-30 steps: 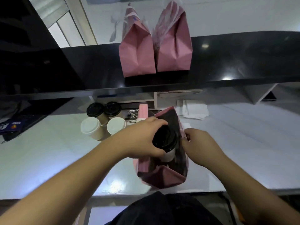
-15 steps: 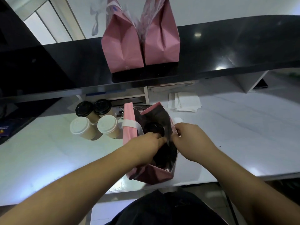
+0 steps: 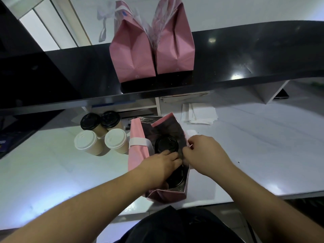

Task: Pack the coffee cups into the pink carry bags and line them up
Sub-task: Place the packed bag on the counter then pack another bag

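From the head view, two black-lidded cups (image 3: 166, 144) were seen standing in the open pink bag (image 3: 137, 151), lined up front-to-back. Its right rim was pinched by the right hand (image 3: 204, 155); the near lid was covered by the left hand (image 3: 162, 165), grip unclear. Four cups (image 3: 101, 132) were left waiting, left of the bag.

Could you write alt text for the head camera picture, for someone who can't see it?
A person's left hand reaches into an open pink bag holding black-lidded cups while the right hand grips its rim.
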A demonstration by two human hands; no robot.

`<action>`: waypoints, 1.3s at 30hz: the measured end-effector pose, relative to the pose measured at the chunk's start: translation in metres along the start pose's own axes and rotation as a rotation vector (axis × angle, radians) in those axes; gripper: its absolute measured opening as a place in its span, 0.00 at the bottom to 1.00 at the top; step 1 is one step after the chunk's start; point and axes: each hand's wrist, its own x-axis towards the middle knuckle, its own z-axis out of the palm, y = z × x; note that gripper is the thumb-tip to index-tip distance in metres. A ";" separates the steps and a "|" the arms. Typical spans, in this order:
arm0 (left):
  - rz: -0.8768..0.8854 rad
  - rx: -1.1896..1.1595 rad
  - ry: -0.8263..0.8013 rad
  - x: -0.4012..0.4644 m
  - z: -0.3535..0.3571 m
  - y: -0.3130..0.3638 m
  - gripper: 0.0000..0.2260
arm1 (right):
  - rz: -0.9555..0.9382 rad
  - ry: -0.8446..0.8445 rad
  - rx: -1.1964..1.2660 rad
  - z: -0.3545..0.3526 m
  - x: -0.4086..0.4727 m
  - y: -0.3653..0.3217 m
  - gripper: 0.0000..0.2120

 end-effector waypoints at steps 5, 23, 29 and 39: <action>-0.019 -0.026 0.076 -0.008 -0.026 -0.004 0.29 | 0.026 -0.002 0.022 0.001 0.007 0.001 0.12; -0.651 -0.469 0.562 -0.010 -0.034 -0.153 0.09 | 0.159 0.169 -0.047 -0.022 0.019 0.045 0.21; -0.613 -0.258 0.109 0.043 -0.011 -0.169 0.12 | 0.187 0.121 -0.067 -0.019 0.023 0.042 0.19; -0.442 -0.104 -0.017 0.111 0.052 -0.163 0.14 | 0.237 0.152 -0.040 -0.020 0.019 0.032 0.18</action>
